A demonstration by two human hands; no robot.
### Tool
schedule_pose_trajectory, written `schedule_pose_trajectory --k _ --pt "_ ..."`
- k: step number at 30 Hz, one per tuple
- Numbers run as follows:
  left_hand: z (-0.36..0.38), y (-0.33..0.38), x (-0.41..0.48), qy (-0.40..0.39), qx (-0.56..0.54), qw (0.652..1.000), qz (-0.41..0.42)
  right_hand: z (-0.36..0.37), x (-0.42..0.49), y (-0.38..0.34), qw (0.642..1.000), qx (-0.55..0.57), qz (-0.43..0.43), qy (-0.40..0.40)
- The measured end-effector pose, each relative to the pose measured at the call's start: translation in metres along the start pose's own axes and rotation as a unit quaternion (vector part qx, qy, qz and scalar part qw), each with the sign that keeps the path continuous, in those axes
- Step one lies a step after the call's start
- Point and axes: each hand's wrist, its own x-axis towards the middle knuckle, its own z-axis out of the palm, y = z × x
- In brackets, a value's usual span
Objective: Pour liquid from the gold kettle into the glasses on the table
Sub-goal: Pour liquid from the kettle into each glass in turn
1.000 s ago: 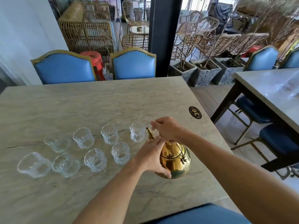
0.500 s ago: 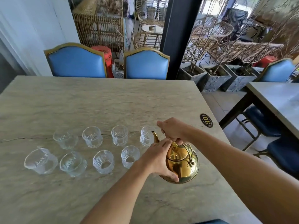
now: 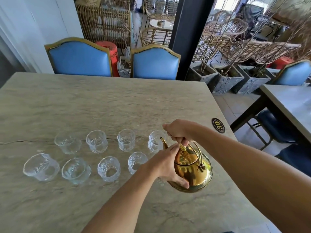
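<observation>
Eight clear patterned glasses (image 3: 97,141) stand upright on the stone-look bench (image 3: 117,101) in two rows of four, set apart from one another; the gold kettle (image 3: 191,170) is at the right end of the rows, over the near right part of the bench; whether its base rests on the surface cannot be told. The kettle leans a little toward the glasses; its spout (image 3: 164,143) points away from the person and lies just beside the rightmost glass of the far row (image 3: 154,141), with the tip near that glass's rim; contact between them cannot be confirmed. The right hand (image 3: 178,132) is clamped in a fist round the top of the kettle's hoop handle (image 3: 199,153), directly above the lid knob (image 3: 182,147). The left hand (image 3: 165,163) lies spread against the kettle's left side, fingers extended over the lid toward the knob, thumb low on the body; it partly covers the rightmost glass of the near row (image 3: 135,161). A round black number tag (image 3: 218,125) marked 30 sits on the bench near its right edge, beyond the right forearm; two blue chairs (image 3: 79,59) with gold frames stand at the far side.
</observation>
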Motion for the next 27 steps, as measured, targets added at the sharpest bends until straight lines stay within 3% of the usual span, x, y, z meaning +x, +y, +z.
schedule_pose_trajectory --k 8,27 --pt "0.001 -0.004 0.005 -0.016 -0.040 0.999 -0.008 -0.002 0.008 -0.010 0.998 -0.018 0.043 -0.049" --pt "-0.002 -0.001 0.007 -0.016 -0.119 0.993 -0.008 -0.005 0.013 -0.019 0.993 -0.051 0.077 -0.070"
